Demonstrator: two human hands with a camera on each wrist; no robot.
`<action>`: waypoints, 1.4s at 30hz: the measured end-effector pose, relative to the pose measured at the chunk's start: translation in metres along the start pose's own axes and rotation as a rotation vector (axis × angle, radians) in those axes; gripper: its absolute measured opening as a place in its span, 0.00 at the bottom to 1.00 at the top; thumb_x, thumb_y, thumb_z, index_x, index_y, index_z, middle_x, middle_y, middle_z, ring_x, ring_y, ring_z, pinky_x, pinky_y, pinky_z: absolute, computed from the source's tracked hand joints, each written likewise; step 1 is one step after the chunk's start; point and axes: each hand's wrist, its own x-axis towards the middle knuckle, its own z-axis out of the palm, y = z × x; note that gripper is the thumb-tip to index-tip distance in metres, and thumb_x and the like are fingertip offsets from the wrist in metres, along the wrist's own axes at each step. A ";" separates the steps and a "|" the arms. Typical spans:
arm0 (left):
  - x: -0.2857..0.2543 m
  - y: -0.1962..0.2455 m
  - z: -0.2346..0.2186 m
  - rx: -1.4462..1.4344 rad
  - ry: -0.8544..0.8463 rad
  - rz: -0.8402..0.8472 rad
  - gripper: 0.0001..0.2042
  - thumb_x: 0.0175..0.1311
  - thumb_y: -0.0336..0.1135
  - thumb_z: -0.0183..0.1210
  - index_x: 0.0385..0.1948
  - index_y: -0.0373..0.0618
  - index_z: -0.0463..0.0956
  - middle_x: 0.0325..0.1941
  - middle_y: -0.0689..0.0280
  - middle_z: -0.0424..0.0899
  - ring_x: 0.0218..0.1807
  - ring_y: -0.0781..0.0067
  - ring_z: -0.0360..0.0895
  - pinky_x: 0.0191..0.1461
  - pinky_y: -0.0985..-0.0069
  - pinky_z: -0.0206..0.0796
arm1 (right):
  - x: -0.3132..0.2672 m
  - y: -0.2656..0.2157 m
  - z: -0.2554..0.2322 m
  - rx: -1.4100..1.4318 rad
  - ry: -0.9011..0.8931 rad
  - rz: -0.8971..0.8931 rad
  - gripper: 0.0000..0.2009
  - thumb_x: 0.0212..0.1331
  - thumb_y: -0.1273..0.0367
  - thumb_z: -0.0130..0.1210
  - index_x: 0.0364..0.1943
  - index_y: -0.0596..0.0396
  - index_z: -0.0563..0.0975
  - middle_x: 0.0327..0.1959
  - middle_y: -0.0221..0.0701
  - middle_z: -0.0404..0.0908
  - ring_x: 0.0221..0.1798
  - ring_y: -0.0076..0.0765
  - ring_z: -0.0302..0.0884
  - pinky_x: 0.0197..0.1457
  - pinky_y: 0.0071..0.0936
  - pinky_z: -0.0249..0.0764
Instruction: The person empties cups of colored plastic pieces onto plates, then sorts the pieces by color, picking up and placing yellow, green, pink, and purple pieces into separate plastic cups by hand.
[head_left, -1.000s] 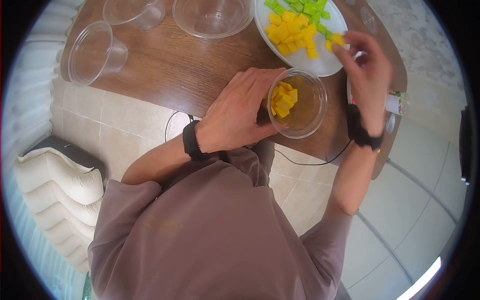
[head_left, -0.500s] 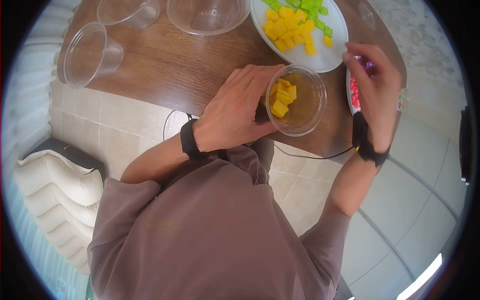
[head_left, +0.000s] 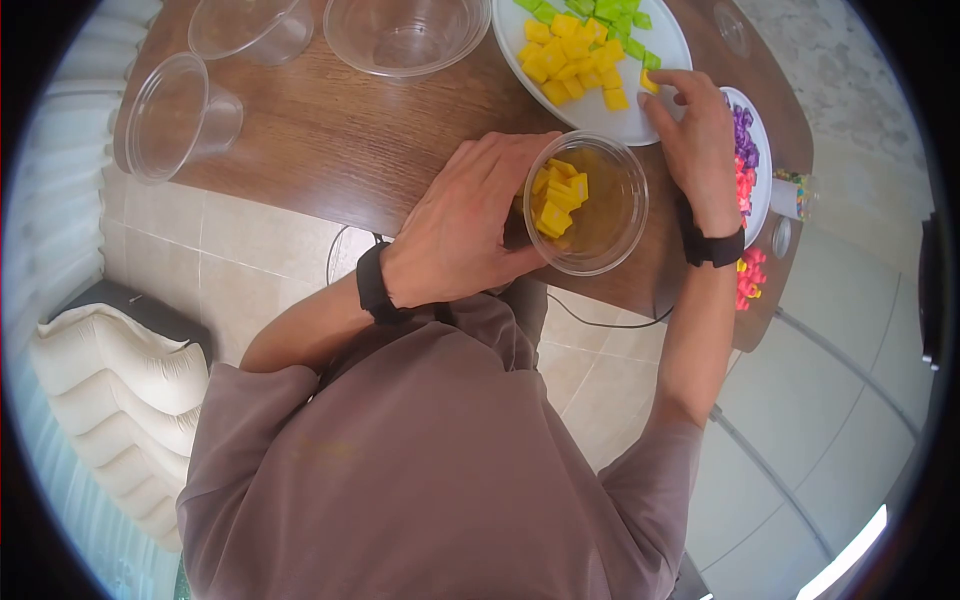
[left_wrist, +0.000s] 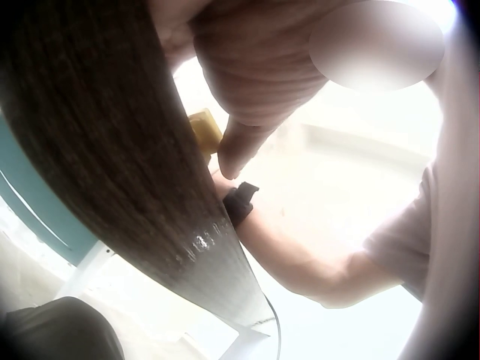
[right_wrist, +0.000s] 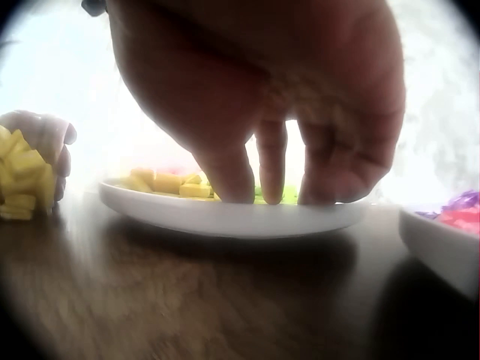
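Observation:
Curled around the side of a clear cup (head_left: 610,215) that holds several yellow pieces (head_left: 560,198), the left hand (head_left: 465,220) rests near the table's front edge. The right hand (head_left: 697,140) is lowered over the right rim of a white oval plate (head_left: 630,125), with a yellow piece (head_left: 649,81) between thumb and forefinger. Yellow pieces (head_left: 570,60) and green pieces (head_left: 632,45) lie on that plate. In the right wrist view the right hand's fingertips reach down behind the plate's rim (right_wrist: 232,219), which hides their ends.
A second white plate (head_left: 762,150) holds purple and red pieces; red pieces (head_left: 750,275) also lie by the table's right edge. A small jar (head_left: 790,195) stands beside it. A clear bowl (head_left: 405,40) and clear cups (head_left: 165,115) occupy the left and back of the wooden table (head_left: 330,130).
The right hand let go of a yellow piece, moved right over the second plate, then came back left to the oval plate. The left hand has kept its grip on the cup.

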 end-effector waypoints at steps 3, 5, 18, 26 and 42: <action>0.000 0.000 0.001 0.003 0.022 -0.006 0.38 0.51 0.40 0.76 0.66 0.41 0.69 0.63 0.56 0.78 0.61 0.50 0.76 0.65 0.58 0.68 | 0.001 -0.005 -0.001 -0.020 -0.030 0.036 0.11 0.60 0.69 0.65 0.45 0.57 0.85 0.43 0.41 0.84 0.48 0.51 0.77 0.54 0.43 0.73; 0.000 0.000 0.001 0.016 0.033 -0.008 0.38 0.51 0.40 0.76 0.66 0.41 0.69 0.63 0.56 0.78 0.61 0.50 0.76 0.65 0.59 0.68 | 0.000 -0.007 0.001 -0.007 -0.044 0.063 0.11 0.60 0.69 0.65 0.45 0.57 0.85 0.40 0.40 0.84 0.48 0.50 0.77 0.53 0.43 0.73; -0.001 0.000 -0.001 0.018 0.013 -0.029 0.39 0.51 0.39 0.76 0.66 0.41 0.68 0.62 0.57 0.78 0.61 0.50 0.75 0.65 0.58 0.65 | 0.004 -0.009 0.015 -0.085 0.077 -0.033 0.09 0.58 0.66 0.67 0.32 0.57 0.82 0.34 0.39 0.83 0.44 0.51 0.77 0.46 0.45 0.73; -0.002 -0.001 -0.001 0.015 0.012 -0.024 0.37 0.52 0.40 0.76 0.65 0.41 0.69 0.62 0.55 0.78 0.61 0.50 0.75 0.66 0.58 0.66 | -0.017 -0.061 -0.046 0.272 0.125 0.154 0.06 0.56 0.74 0.67 0.38 0.57 0.84 0.34 0.32 0.85 0.36 0.35 0.81 0.42 0.28 0.75; 0.000 0.002 0.001 0.015 0.020 -0.025 0.37 0.50 0.39 0.76 0.64 0.42 0.69 0.60 0.55 0.79 0.60 0.49 0.75 0.65 0.59 0.65 | -0.117 -0.073 -0.053 0.574 0.373 0.119 0.10 0.53 0.84 0.66 0.40 0.65 0.82 0.42 0.41 0.86 0.41 0.30 0.78 0.47 0.26 0.73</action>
